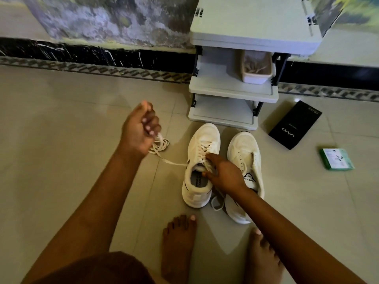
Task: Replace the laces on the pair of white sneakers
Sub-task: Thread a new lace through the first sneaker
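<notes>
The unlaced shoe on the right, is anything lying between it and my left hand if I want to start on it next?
Yes. The laced shoe stands between the left hand and the unlaced shoe, and the right hand rests across both. The left hand also holds a lace that runs into the laced shoe.

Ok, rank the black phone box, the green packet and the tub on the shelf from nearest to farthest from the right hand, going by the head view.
From the right hand, which rests on the laced sneaker:
1. Black phone box, on the floor, ahead and to its right.
2. Green packet, on the floor, farther right.
3. Tub, up on the grey shelf unit, straight ahead by the wall.
</notes>
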Tool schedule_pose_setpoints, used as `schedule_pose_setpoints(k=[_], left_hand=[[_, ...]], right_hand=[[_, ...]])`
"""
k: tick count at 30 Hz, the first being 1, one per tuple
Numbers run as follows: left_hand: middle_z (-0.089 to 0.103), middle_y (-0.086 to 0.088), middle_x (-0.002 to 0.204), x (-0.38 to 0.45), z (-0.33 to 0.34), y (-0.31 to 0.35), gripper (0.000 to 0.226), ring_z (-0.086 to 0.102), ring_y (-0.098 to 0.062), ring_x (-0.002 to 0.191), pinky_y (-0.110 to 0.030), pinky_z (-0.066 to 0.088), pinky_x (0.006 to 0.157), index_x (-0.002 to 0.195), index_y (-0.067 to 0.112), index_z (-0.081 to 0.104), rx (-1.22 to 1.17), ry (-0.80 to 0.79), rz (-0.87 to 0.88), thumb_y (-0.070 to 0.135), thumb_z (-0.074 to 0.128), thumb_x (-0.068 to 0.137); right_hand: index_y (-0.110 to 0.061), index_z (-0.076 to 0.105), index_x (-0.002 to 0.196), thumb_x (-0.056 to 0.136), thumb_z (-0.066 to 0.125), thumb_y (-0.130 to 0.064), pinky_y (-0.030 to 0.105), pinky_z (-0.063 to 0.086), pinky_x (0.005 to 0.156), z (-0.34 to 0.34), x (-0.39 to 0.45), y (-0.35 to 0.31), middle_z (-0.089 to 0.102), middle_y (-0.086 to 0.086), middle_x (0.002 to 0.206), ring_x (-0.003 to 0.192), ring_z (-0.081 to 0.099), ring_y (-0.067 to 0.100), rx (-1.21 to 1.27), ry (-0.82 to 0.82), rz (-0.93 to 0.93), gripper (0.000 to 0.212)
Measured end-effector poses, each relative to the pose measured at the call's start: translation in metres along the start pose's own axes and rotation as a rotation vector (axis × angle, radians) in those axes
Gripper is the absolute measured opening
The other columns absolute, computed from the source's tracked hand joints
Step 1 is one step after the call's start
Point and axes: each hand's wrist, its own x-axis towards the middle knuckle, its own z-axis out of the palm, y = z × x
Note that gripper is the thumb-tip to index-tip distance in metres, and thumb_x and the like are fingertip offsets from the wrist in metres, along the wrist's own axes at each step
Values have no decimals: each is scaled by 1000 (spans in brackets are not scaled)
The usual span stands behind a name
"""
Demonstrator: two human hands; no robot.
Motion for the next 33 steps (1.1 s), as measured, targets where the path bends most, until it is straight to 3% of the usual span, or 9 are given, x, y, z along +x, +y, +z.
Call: schedule_pose_setpoints(k=[4,7,9,11,18,23,27,30,33], left_hand=[[44,8,64,4,-2,3,19,36,-6,53,-20,29,47,81,21,52,832,128,111,21,45,98],[61,0,95,-2,3,-43,15,55,-16,78,-26,45,64,105,23,58,1226,-145,-8,31,56,93],[64,-2,104,-8,0,-75,33,61,-21,92,-30,47,75,116,27,58,1619,-336,-53,43,60,87],[66,-3,106,-11,-1,-89,37,61,-22,99,-28,43,76,117,31,60,1783,-321,17,48,62,84],[66,-2,112,-1,6,-95,23,59,-23,104,-28,41,76,104,29,68,1806,-296,-12,41,63,86],[60,-9,120,-3,3,-89,36,55,-26,111,-32,43,86,114,17,63,1810,-284,-75,36,67,83],[53,-24,124,-9,17,-69,32,51,-36,114,-34,40,89,118,-2,53,1674,-179,-201,17,40,96],[58,-23,119,-14,32,-38,34,53,-33,111,-33,41,91,108,-6,63,1544,-186,-193,12,36,97],[65,-12,99,-13,47,-9,28,59,-22,93,-27,45,76,95,0,69,1437,-225,-120,5,42,94]], right_hand=[[-11,56,118,81,71,-33,36,48,84,-2,-1,1,61,10,116,102,59,27,126,65,56,46],[-11,56,82,77,76,-31,40,49,76,-8,1,2,62,12,96,89,61,28,194,77,92,29],[-8,60,77,79,74,-25,40,48,79,-11,2,0,62,15,98,90,61,29,184,33,78,22],[-3,65,80,84,69,-18,35,47,80,-14,2,0,63,17,105,93,61,30,176,5,79,15],[-7,63,90,89,60,-13,24,39,77,-16,8,0,64,11,108,99,57,26,349,47,254,7],[-7,59,81,94,51,-21,25,35,55,-24,0,-8,57,11,78,72,52,20,223,-170,287,21],[-7,63,88,93,53,-20,18,31,50,-42,-5,-18,49,0,66,55,41,10,246,-291,354,17],[-13,58,72,93,54,-21,18,34,56,-68,-8,-29,49,-1,69,62,43,9,269,-264,348,23],[-13,57,68,95,51,-20,25,38,80,-100,-13,-41,55,0,79,79,49,15,321,-191,285,29]])
